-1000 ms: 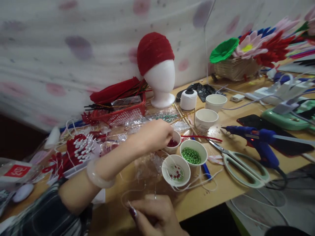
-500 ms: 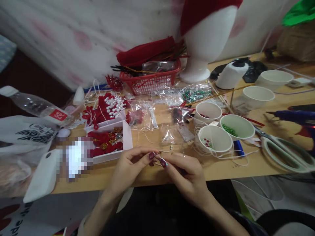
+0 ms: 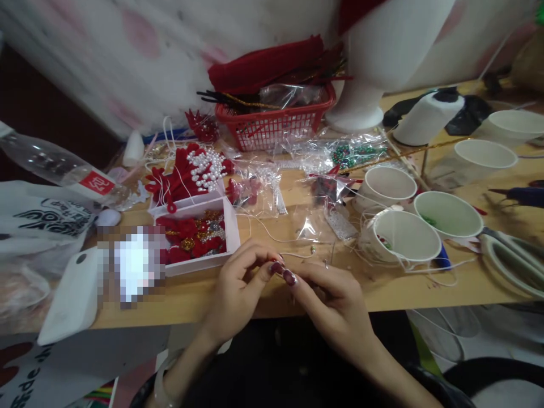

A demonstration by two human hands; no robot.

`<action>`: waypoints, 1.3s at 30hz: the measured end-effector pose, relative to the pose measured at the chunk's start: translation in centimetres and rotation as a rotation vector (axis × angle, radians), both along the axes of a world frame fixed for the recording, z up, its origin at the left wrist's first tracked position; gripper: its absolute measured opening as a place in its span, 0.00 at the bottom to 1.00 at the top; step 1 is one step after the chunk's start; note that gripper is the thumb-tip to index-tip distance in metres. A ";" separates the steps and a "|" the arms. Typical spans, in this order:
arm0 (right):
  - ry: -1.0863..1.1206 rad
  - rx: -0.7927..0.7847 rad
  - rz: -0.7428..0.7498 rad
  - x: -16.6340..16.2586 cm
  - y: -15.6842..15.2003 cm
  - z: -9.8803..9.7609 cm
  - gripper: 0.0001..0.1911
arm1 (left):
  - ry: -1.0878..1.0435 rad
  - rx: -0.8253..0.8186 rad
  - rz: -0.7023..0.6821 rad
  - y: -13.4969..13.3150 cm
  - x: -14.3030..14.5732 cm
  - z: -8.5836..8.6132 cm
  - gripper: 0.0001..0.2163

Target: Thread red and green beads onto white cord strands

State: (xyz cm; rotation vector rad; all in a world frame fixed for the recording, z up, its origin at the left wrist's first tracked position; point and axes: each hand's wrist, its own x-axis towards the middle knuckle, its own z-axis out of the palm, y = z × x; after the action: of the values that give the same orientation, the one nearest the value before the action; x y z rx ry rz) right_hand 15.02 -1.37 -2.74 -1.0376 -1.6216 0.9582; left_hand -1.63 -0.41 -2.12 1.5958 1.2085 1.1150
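Observation:
My left hand (image 3: 244,286) and my right hand (image 3: 334,300) meet over the table's front edge. Thumb and index finger of each are pinched, with the fingertips nearly touching. A thin white cord (image 3: 297,256) comes out from behind the fingertips and lies on the wood, a small bead (image 3: 313,249) near its far end. The fingers largely hide the piece of cord between them. Left of my left hand stands a white box (image 3: 233,229) of red, gold and silver ornaments. Beyond my right hand is a paper cup (image 3: 419,255) with a few beads and white cord around it.
More paper cups (image 3: 463,229) and scissors (image 3: 510,260) are at the right. A red basket (image 3: 276,127) and a white mannequin head stand (image 3: 357,116) stand at the back. Clear plastic packets (image 3: 312,224) lie mid-table. A bottle (image 3: 55,161) and a white phone-like object (image 3: 74,300) are at left.
The camera view has turned slightly to the right and down. My hands stay pinched together at the fingertips, with the left fingers a little more curled. The cord between them shows less.

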 end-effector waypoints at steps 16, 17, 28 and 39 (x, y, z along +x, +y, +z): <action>-0.041 0.232 0.025 0.0 -0.1 0.4 0.10 | -0.708 -0.487 -0.064 -0.3 0.5 -0.7 0.04; -0.063 0.245 0.026 0.0 -0.2 0.5 0.09 | -0.735 -0.525 -0.077 -0.4 0.5 -0.6 0.05; -0.023 0.338 0.033 0.0 0.0 0.8 0.08 | -0.817 -0.642 -0.138 -0.4 0.5 -0.9 0.06; -0.011 0.263 0.070 0.4 0.2 1.1 0.08 | -0.703 -0.562 -0.167 -0.3 0.1 -1.1 0.05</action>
State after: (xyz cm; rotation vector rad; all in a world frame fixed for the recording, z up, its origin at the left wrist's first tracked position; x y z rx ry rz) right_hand 15.45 -1.21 -1.64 -0.8124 -1.7488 0.7594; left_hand -1.49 -0.68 -3.21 0.7576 0.7899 0.9855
